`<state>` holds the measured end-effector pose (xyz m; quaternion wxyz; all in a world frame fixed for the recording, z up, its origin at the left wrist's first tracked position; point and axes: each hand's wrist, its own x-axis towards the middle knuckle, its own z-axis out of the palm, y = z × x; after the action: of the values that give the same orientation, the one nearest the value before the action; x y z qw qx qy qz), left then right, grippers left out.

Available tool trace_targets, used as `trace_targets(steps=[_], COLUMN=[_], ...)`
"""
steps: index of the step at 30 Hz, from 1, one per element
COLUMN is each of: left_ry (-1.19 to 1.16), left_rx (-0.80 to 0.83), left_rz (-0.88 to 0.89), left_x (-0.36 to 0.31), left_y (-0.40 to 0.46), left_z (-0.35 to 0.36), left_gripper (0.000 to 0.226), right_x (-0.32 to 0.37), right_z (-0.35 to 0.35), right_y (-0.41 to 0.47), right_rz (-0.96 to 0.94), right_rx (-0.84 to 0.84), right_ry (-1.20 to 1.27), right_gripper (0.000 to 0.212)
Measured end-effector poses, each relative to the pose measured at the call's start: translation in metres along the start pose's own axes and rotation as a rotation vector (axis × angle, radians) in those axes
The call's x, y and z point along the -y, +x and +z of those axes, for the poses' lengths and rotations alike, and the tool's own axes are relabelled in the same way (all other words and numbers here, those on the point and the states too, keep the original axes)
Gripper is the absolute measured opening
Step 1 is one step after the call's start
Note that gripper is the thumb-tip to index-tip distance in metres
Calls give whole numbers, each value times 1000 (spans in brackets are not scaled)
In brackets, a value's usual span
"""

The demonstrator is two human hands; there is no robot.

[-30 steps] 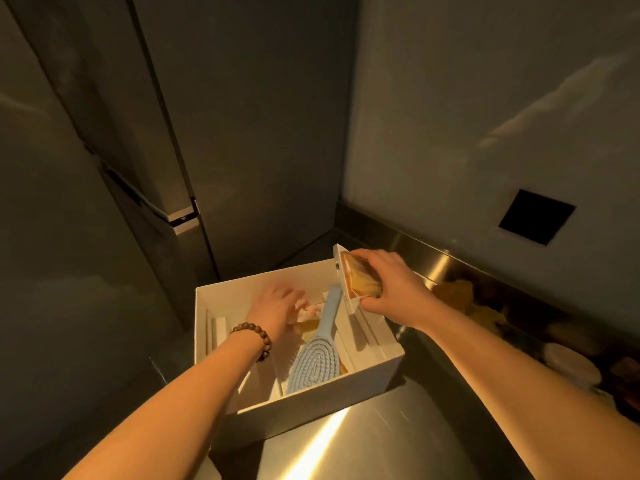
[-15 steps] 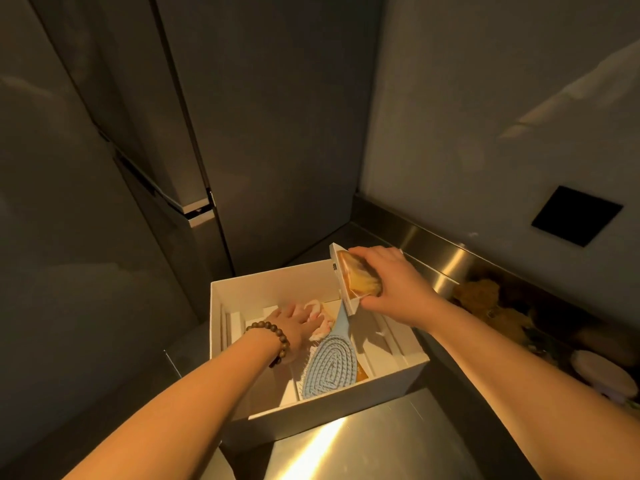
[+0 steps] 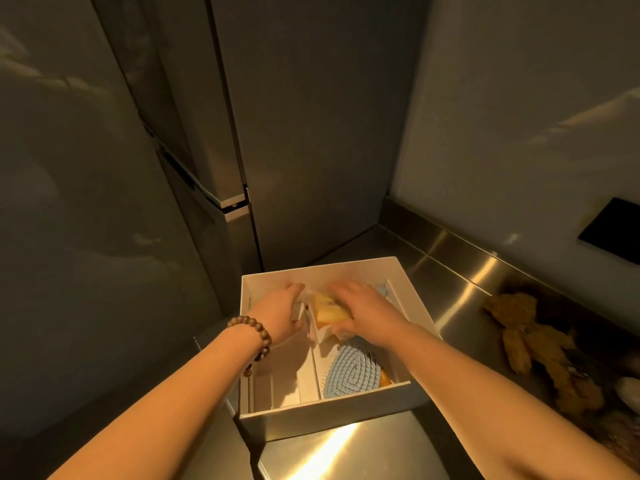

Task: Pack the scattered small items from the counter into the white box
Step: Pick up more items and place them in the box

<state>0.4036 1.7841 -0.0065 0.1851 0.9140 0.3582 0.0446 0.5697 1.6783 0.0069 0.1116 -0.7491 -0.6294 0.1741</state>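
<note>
The white box (image 3: 332,424) stands on the steel counter, split by thin dividers. A light blue hairbrush (image 3: 351,370) lies in its right compartment, over something orange (image 3: 385,380). My right hand (image 3: 367,306) is inside the box, shut on a small white packet with a yellow-orange face (image 3: 327,311), held low at the box's far middle. My left hand (image 3: 280,315), with a bead bracelet on its wrist, is also inside the box, its fingers against the packet's left side. What lies under both hands is hidden.
A brown teddy bear (image 3: 530,341) lies on the counter right of the box, with other dim items (image 3: 627,389) at the right edge. A tall grey fridge (image 3: 207,133) stands behind and left of the box. A dark wall plate (image 3: 609,230) sits upper right.
My right hand has brought the yellow packet from above the box's far right rim down into the box. My left hand has shifted up against the packet. The view moved right.
</note>
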Motion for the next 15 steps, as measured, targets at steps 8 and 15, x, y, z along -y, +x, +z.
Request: trace_targets(steps=[8,15], left_ry=[181,295], left_rx=[278,346], left_rz=[154,27], left_x=[-24,-32], left_y=[1,15], left_z=[33,67], left_gripper=[70,82], right_x=[-33,-42], right_z=[2,19], right_y=[-18,-3], right_rz=[-20,66], right_rx=[293,347], right_ry=[-288,-413], right_gripper=[72,66])
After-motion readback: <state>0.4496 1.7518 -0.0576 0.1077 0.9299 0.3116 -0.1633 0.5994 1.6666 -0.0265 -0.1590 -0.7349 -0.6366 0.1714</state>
